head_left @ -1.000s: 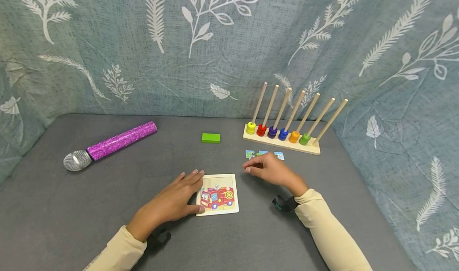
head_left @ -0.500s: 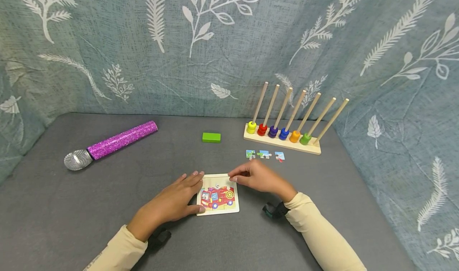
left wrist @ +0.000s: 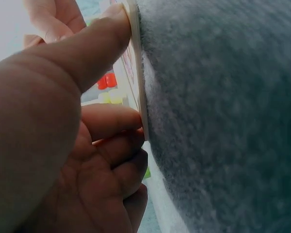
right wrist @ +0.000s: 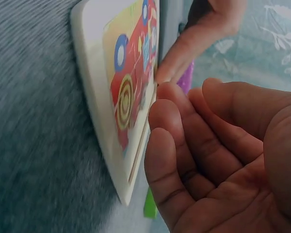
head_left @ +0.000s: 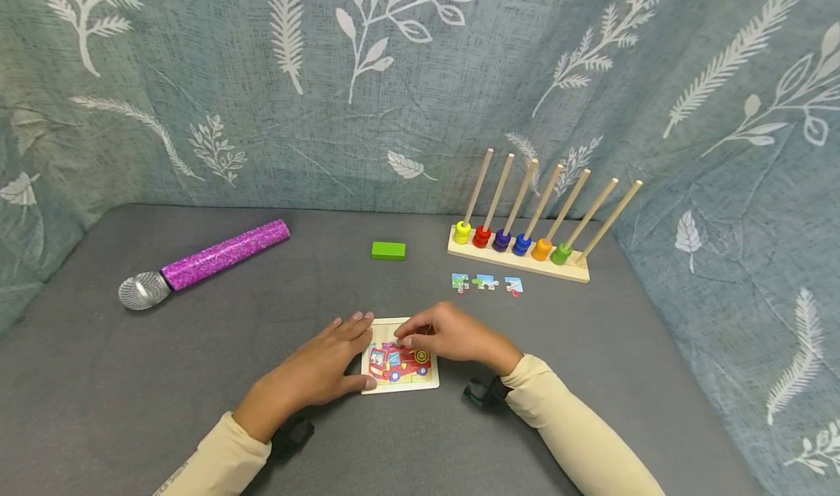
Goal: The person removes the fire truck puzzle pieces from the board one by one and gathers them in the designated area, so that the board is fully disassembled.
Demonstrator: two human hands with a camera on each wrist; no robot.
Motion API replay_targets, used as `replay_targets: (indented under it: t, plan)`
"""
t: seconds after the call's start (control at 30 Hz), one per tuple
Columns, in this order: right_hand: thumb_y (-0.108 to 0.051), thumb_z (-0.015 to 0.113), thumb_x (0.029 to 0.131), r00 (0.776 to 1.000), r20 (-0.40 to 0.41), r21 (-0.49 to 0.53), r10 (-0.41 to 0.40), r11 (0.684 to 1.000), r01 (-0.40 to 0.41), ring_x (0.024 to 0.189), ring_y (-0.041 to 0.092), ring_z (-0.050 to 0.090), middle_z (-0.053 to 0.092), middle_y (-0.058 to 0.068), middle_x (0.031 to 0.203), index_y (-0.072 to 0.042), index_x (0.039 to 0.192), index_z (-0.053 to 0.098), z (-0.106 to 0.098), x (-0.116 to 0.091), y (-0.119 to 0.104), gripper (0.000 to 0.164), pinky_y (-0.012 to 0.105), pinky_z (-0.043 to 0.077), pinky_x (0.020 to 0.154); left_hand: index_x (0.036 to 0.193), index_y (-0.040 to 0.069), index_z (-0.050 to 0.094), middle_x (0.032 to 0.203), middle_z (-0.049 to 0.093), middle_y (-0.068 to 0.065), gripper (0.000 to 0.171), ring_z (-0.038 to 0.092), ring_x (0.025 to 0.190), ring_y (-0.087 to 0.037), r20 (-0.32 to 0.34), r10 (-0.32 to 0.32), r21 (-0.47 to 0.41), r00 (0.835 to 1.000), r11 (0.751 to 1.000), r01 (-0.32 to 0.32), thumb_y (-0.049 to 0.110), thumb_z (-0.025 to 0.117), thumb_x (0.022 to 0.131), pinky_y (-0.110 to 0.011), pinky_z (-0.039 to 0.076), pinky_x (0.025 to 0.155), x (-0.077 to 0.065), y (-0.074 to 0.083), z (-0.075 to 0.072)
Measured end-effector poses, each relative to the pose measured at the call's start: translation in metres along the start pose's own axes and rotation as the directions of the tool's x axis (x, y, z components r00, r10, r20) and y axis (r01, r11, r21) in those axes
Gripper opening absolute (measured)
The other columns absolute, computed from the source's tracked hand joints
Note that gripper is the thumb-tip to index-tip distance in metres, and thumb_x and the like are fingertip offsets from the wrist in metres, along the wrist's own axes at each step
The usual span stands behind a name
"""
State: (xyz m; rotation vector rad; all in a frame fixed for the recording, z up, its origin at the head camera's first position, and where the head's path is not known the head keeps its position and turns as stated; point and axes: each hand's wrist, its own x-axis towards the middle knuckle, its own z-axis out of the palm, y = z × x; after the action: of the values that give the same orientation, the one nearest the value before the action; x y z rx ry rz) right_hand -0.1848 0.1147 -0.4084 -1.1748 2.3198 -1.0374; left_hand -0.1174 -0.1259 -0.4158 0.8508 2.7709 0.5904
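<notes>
A wooden jigsaw board point(head_left: 408, 389) with a red fire-truck picture lies on the grey table; its upper part shows bare wood. My left hand point(head_left: 315, 372) rests along the board's left side with fingers extended, thumb at the lower-left corner. In the left wrist view, the thumb and a fingertip touch the board's edge point(left wrist: 137, 63). My right hand point(head_left: 453, 333) is over the board's upper right, fingers bent and fingertips close to the truck picture. No piece shows in its fingers in the right wrist view. Three loose jigsaw pieces point(head_left: 486, 282) lie behind it.
A wooden peg stand point(head_left: 518, 260) with coloured beads stands at the back right. A green block point(head_left: 389, 251) lies at the back centre. Toward the left lies a purple glitter microphone point(head_left: 226, 254). A patterned curtain point(head_left: 295, 138) hangs behind the table.
My right hand has moved left and toward me, from beside the loose pieces to over the board. Those pieces now show fully. My left hand has stayed on the board.
</notes>
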Motion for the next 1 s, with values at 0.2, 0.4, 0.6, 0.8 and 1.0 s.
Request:
replay_targets:
  t: [0.2, 0.4, 0.6, 0.8, 1.0]
  plan:
    - [-0.006, 0.063, 0.093, 0.999, 0.019, -0.031, -0.027, 0.999, 0.028, 0.075, -0.002, 0.055, 0.073, 0.002, 0.099, -0.002, 0.107, 0.074, 0.004, 0.008, -0.001, 0.018, 0.018, 0.049, 0.068, 0.137, -0.012, 0.047, 0.152, 0.032, -0.023, 0.071, 0.026, 0.142, -0.038, -0.007, 0.001, -0.022, 1.0, 1.0, -0.001, 0.032, 0.073, 0.087, -0.053, 0.018, 0.115, 0.002, 0.0, 0.0]
    - [-0.004, 0.062, 0.092, 1.0, 0.016, -0.007, 0.005, 1.0, -0.004, 0.073, 0.002, 0.057, 0.072, 0.003, 0.098, -0.002, 0.108, 0.073, 0.006, 0.013, -0.004, 0.019, 0.018, 0.049, 0.064, 0.137, -0.011, 0.048, 0.152, 0.033, -0.023, 0.072, 0.026, 0.142, -0.038, -0.005, 0.001, 0.008, 1.0, 1.0, -0.001, 0.034, 0.073, 0.087, -0.053, 0.018, 0.115, 0.003, 0.0, 0.0]
    - [-0.003, 0.063, 0.092, 1.0, 0.022, -0.026, 0.003, 1.0, -0.002, 0.078, 0.002, 0.06, 0.073, 0.004, 0.099, -0.002, 0.108, 0.073, 0.009, 0.015, -0.005, 0.019, 0.018, 0.051, 0.069, 0.137, -0.011, 0.048, 0.152, 0.033, -0.023, 0.073, 0.025, 0.142, -0.038, -0.004, 0.005, 0.03, 1.0, 1.0, -0.005, 0.035, 0.073, 0.086, -0.053, 0.018, 0.115, 0.002, 0.001, 0.0]
    - [-0.004, 0.062, 0.092, 0.999, 0.032, -0.041, 0.014, 0.999, -0.013, 0.077, 0.001, 0.056, 0.072, 0.003, 0.102, -0.003, 0.109, 0.073, 0.013, 0.016, -0.005, 0.02, 0.018, 0.049, 0.07, 0.137, -0.011, 0.048, 0.151, 0.034, -0.023, 0.073, 0.027, 0.141, -0.039, -0.018, 0.032, 0.031, 0.999, 0.999, -0.031, 0.037, 0.071, 0.087, -0.054, 0.02, 0.114, 0.001, 0.0, 0.0]
    - [-0.003, 0.06, 0.093, 0.999, 0.034, -0.005, 0.003, 1.0, -0.003, 0.076, 0.001, 0.055, 0.071, 0.004, 0.103, -0.002, 0.109, 0.073, 0.014, 0.015, -0.004, 0.021, 0.018, 0.049, 0.069, 0.136, -0.011, 0.048, 0.15, 0.036, -0.024, 0.073, 0.028, 0.14, -0.039, -0.036, 0.043, 0.033, 0.998, 0.999, -0.042, 0.038, 0.071, 0.087, -0.055, 0.021, 0.114, 0.001, -0.001, 0.001]
